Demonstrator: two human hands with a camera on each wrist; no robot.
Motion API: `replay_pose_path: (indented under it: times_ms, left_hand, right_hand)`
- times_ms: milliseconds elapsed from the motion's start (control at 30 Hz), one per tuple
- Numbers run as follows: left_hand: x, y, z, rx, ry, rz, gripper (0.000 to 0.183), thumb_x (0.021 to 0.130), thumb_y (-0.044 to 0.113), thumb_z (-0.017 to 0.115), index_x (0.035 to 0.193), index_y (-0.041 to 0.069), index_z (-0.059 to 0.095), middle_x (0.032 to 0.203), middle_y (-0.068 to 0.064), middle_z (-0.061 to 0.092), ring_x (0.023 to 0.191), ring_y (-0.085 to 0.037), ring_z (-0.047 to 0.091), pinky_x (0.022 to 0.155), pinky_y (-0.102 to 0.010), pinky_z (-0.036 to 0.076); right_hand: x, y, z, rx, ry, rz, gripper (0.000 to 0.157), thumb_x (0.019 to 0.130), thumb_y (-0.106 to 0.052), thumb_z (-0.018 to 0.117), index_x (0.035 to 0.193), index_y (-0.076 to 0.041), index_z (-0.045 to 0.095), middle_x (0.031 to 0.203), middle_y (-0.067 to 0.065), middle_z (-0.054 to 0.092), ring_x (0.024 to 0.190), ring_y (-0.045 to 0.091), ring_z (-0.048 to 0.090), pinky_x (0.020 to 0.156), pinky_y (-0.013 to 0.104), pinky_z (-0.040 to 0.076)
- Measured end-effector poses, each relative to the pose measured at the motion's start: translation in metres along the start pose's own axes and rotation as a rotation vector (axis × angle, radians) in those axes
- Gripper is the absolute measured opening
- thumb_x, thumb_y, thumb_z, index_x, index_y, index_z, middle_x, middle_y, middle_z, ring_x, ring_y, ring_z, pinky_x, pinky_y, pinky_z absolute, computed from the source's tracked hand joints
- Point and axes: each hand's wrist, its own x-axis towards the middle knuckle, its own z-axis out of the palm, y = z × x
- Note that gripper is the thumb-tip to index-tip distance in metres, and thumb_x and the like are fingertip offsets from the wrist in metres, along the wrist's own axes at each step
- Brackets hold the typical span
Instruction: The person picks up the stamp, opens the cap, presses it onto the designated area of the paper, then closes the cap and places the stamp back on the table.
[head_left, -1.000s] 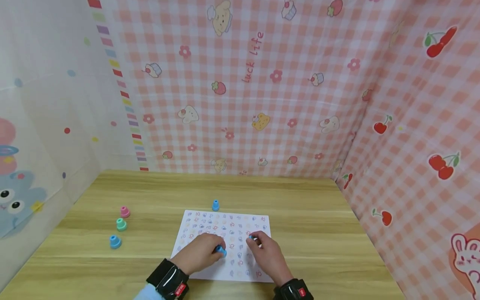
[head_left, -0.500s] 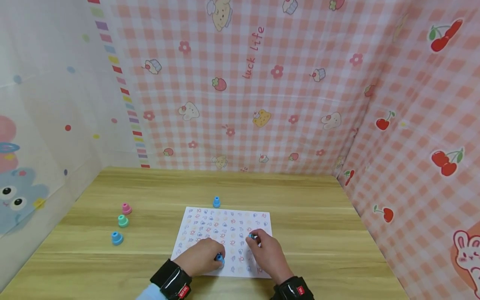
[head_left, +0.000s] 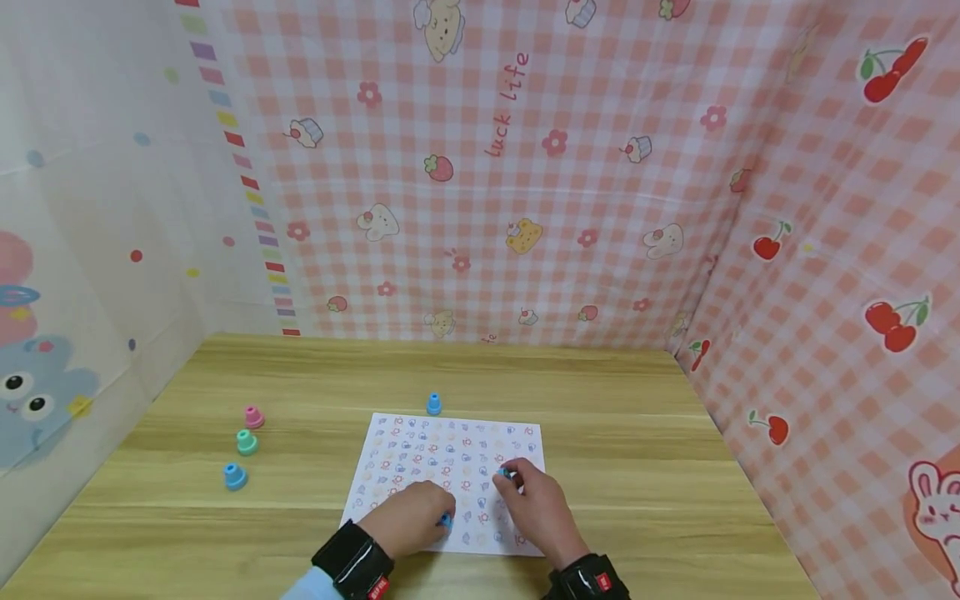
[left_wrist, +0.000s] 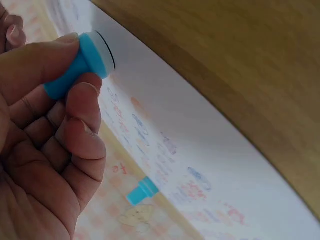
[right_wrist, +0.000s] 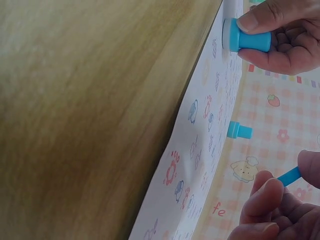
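Note:
My left hand (head_left: 411,518) pinches a light-blue stamp (left_wrist: 90,57) between thumb and fingers, low over the front of a white paper sheet (left_wrist: 185,110). In both wrist views the stamp's pale, dark-edged end faces down, right at the paper. Rows of small red, blue, purple and orange prints cover the sheet. Over its right part, my right hand (head_left: 536,504) holds a small blue piece (right_wrist: 289,177) between thumb and index finger. Most of that piece is hidden by the fingers, and I cannot tell what it is.
Another blue stamp (head_left: 434,404) stands just behind the sheet's back edge. On the left of the wooden table (head_left: 615,450) are a pink stamp (head_left: 254,417), a green one (head_left: 247,442) and a blue one (head_left: 235,477). Patterned cloth walls (head_left: 480,192) enclose the table.
My left hand has shifted slightly toward me and to the right, and its stamp has turned from tilted to face-down at the paper. The right hand keeps its place and hold.

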Motion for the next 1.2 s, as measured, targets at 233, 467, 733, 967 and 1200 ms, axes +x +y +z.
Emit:
replay_pose_path:
  times_ms: [233, 467, 733, 967, 1200]
  left_hand:
    - [0.0, 0.001, 0.006, 0.074, 0.033, 0.036, 0.007, 0.083, 0.007, 0.074, 0.083, 0.011, 0.068, 0.071, 0.006, 0.054, 0.064, -0.009, 0.045, 0.064, -0.028, 0.045]
    - [-0.002, 0.007, 0.006, 0.11, 0.033, 0.036, 0.008, 0.084, 0.007, 0.074, 0.088, 0.01, 0.068, 0.071, 0.005, 0.055, 0.064, -0.009, 0.046, 0.068, -0.029, 0.048]
    - [-0.001, 0.008, 0.007, 0.133, 0.039, 0.03, 0.01, 0.084, 0.005, 0.073, 0.093, 0.009, 0.07, 0.07, 0.005, 0.057, 0.063, -0.008, 0.047, 0.066, -0.028, 0.048]
    - [0.0, 0.011, 0.006, 0.135, 0.018, -0.01, 0.012, 0.083, 0.003, 0.073, 0.093, 0.009, 0.07, 0.068, 0.005, 0.054, 0.061, -0.01, 0.045, 0.061, -0.028, 0.046]
    - [0.001, 0.011, 0.007, 0.135, 0.021, -0.007, 0.012, 0.083, 0.002, 0.072, 0.091, 0.01, 0.069, 0.067, 0.005, 0.052, 0.06, -0.01, 0.044, 0.06, -0.029, 0.045]
  right_hand:
    - [0.0, 0.001, 0.001, -0.016, -0.009, -0.017, 0.029, 0.098, -0.031, 0.063, 0.119, -0.01, 0.063, 0.088, 0.001, 0.056, 0.074, 0.018, 0.05, 0.059, 0.03, 0.039]
    - [0.0, 0.001, 0.004, -0.001, -0.021, -0.027, 0.029, 0.098, -0.029, 0.063, 0.119, -0.009, 0.062, 0.087, 0.001, 0.056, 0.073, 0.017, 0.051, 0.057, 0.029, 0.041]
    - [0.001, 0.001, 0.004, -0.017, -0.025, -0.054, 0.029, 0.098, -0.028, 0.064, 0.118, -0.008, 0.062, 0.087, 0.001, 0.055, 0.071, 0.017, 0.051, 0.055, 0.029, 0.04]
    - [0.001, 0.001, 0.003, -0.02, -0.021, -0.048, 0.028, 0.097, -0.028, 0.064, 0.118, -0.009, 0.063, 0.086, 0.001, 0.054, 0.071, 0.017, 0.051, 0.054, 0.029, 0.039]
    - [0.001, 0.002, 0.001, -0.027, -0.021, -0.051, 0.028, 0.097, -0.028, 0.064, 0.118, -0.008, 0.063, 0.086, 0.001, 0.054, 0.072, 0.018, 0.05, 0.056, 0.029, 0.039]
